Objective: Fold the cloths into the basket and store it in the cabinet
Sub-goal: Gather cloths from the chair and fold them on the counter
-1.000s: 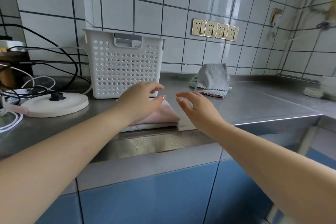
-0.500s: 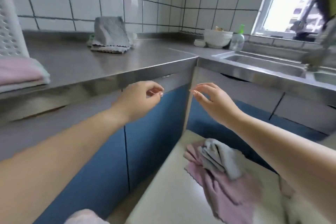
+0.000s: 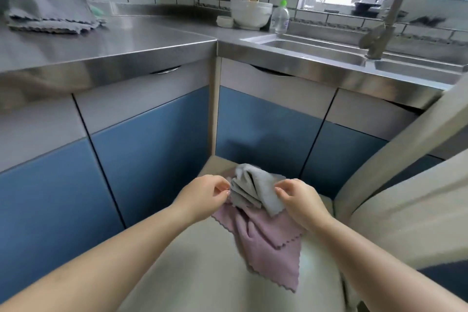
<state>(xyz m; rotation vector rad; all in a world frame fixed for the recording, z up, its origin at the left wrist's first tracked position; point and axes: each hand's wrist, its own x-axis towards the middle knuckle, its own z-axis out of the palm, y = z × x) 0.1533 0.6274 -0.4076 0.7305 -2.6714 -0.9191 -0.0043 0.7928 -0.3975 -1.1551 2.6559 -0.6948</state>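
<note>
A crumpled grey cloth [image 3: 255, 189] lies on top of a pink cloth [image 3: 271, 243] on a beige chair seat [image 3: 202, 261] in front of the blue cabinet doors [image 3: 152, 152]. My right hand [image 3: 300, 201] pinches the grey cloth's right edge. My left hand [image 3: 205, 194] has its thumb and forefinger at the cloth's left edge, a little apart; whether they grip it is unclear. Another grey cloth [image 3: 48, 0] sits in a heap on the steel counter [image 3: 121, 43] at the far left. The basket is out of view.
A white bowl [image 3: 250, 14] and a soap bottle [image 3: 279, 14] stand in the counter's corner. The sink [image 3: 316, 49] and its tap [image 3: 379, 38] are to the right. The chair's backrest [image 3: 405, 167] rises at the right.
My view swung right and down, from the basket and folded pink cloth on the counter to the chair. Both hands dropped from the counter's edge to the grey cloth.
</note>
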